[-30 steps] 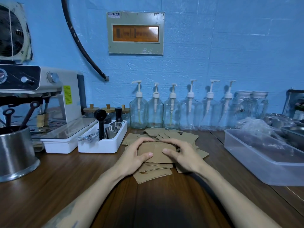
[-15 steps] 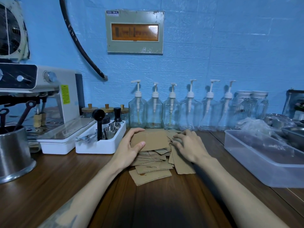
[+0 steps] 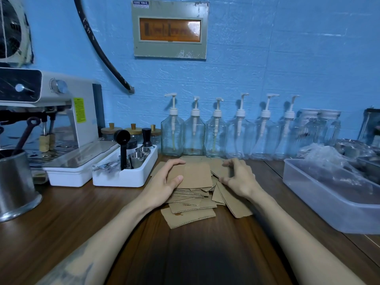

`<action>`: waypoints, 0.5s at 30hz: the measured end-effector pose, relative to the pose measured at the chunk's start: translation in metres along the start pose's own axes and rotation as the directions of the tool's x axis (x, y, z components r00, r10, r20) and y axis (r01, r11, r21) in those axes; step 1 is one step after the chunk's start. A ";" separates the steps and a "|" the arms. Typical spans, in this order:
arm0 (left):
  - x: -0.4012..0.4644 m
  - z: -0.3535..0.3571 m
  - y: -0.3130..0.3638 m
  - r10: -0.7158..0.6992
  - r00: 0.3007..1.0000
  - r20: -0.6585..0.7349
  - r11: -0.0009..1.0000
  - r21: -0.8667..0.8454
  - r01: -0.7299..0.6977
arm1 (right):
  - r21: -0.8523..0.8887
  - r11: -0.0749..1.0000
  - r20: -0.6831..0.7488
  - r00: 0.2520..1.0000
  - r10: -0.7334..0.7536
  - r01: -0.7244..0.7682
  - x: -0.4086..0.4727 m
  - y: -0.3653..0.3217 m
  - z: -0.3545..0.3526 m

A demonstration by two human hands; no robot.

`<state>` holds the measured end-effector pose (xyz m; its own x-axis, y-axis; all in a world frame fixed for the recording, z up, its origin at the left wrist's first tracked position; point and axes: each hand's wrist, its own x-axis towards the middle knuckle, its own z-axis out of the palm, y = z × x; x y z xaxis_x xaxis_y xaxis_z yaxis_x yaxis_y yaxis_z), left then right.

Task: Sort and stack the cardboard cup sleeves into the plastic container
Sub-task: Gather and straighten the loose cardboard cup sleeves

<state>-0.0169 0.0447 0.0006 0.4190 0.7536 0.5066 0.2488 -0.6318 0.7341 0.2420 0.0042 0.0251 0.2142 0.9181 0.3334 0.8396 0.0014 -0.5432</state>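
Both hands are down on the pile right now. Left hand [image 3: 164,182] has its fingers and thumb curled round a small squared-up stack of sleeves [image 3: 195,174], thumb pressed on the top one. Right hand [image 3: 239,177] sits just beside it with curled fingers raking at the loose sleeves [image 3: 221,171] at the back; can't honestly tell if it has actually pinched one or is just dragging it.

Working outward from me: the wooden counter [image 3: 102,223] is dark, glossy woodgrain. On it the rest of the cardboard cup sleeves [image 3: 189,214] lie fanned and overlapping, flat brown trapezoids with corrugated edges showing, matte and kind of floppy-looking.

Progress-wise I'd say we're early. The plastic container [image 3: 329,200] sits well off to the right, frosted translucent, rectangular with rounded corners, and I don't see a single sleeve in it. So what's left is squaring up the whole heap and carrying it over.

Further back there's a white tray [image 3: 123,177] of metal barista bits, an espresso machine [image 3: 61,112], a steel jug [image 3: 16,186] at far left, and a row of clear glass pump bottles [image 3: 216,134] against the blue textured wall.
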 end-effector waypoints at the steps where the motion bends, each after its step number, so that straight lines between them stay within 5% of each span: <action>1: 0.000 0.000 0.000 0.003 1.000 -0.004 1.000 0.002 -0.003 | 0.073 0.997 0.000 1.000 -0.015 0.015 0.000 0.000 -0.001; 11: -0.001 0.000 -0.001 0.031 0.999 -0.027 0.999 0.032 -0.030 | 0.356 0.931 -0.106 0.986 0.129 -0.083 0.004 0.004 -0.008; 15: -0.001 0.000 -0.002 0.026 1.000 -0.015 1.000 0.014 -0.026 | 0.578 0.815 -0.278 0.950 0.141 0.048 -0.001 -0.003 -0.019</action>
<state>-0.0178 0.0445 -0.0013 0.4123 0.7395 0.5321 0.2499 -0.6535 0.7145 0.2483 -0.0037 0.0411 0.4609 0.7625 0.4541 0.4061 0.2737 -0.8719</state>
